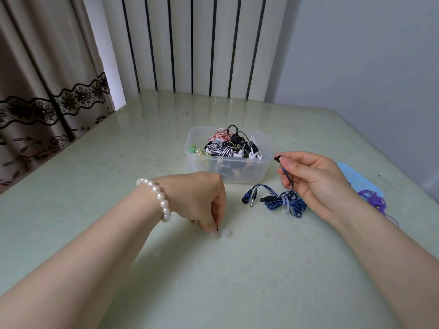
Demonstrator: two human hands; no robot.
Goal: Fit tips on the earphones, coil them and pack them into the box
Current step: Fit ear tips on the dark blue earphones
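We note the left hand (pixel 202 200), fingers curled downward, fingertips pressed to the table (pixel 95 174) in front of the clear plastic box (pixel 228 170). They appear to be pinching 1 translucent silicone ear tip; whether it is actually gripped, we cannot tell. A 2nd ear tip (pixel 225 233) lies just beside those fingertips, untouched.

The right hand (pixel 316 184), to the right of the box, pinches 1 black earbud (pixel 277 159) between thumb and forefinger. Its bare nozzle points left toward the box, and its cable runs down through the hand.

The blue-and-black earphones (pixel 285 203) lie in front of the box's right corner, bundled with a tie. The other earbud (pixel 247 197) and the jack plug (pixel 253 200) lie clear of the bundle on its left.

We judge the tips light, soft and slippery, apt to skid on the glossy table; take them by the outer skirt. The earbud is rigid: hold its body, nozzle exposed. The cable is limp and will coil easily.

Coiled earphones already fill the box. A purple cable (pixel 373 200) lies right of the box, behind the right wrist.
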